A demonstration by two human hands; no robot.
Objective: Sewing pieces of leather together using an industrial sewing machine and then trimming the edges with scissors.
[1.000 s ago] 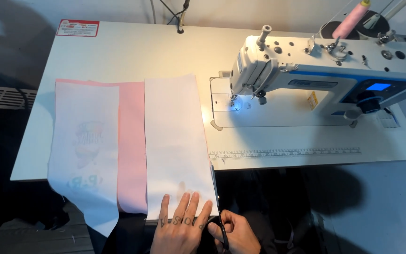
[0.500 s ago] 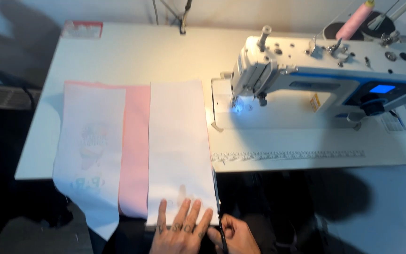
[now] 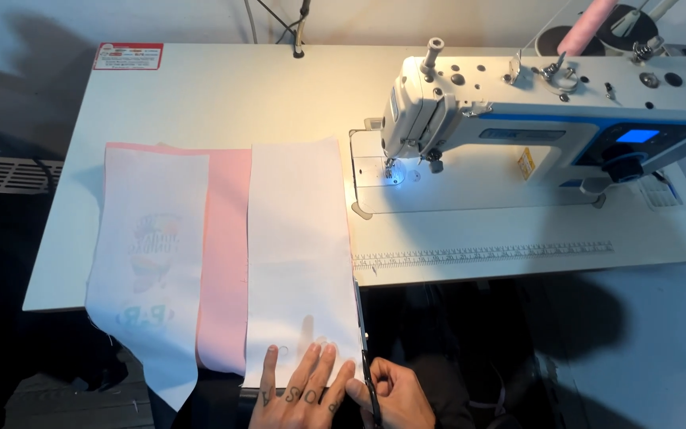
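**Cutting the white panel at the near edge**

A white worktop (image 3: 200,103) is seen, with a sewing machine (image 3: 533,111) set on its right half and a pink thread cone (image 3: 589,28) standing at the far right corner. On the left half a pink cloth (image 3: 228,254) is laid, hanging over the near edge. Two white panels are placed on it: a printed one (image 3: 148,270) to the left and a plain one (image 3: 299,254) to the right, whose right border lies just beside the machine bed.

The left hand (image 3: 303,393) is pressed flat, fingers spread, on the near end of the plain panel, beyond the near edge of the worktop. The right hand (image 3: 395,397) is closed around dark scissors (image 3: 367,373), whose blades are pointed away from the person along the right border of the plain panel.

The step in hand is judged to be trimming along this border. For the next move, the cloth should be kept flat and taut under the left hand, and the blades guided straight along the border, so that the pink layer below is not caught by mistake.
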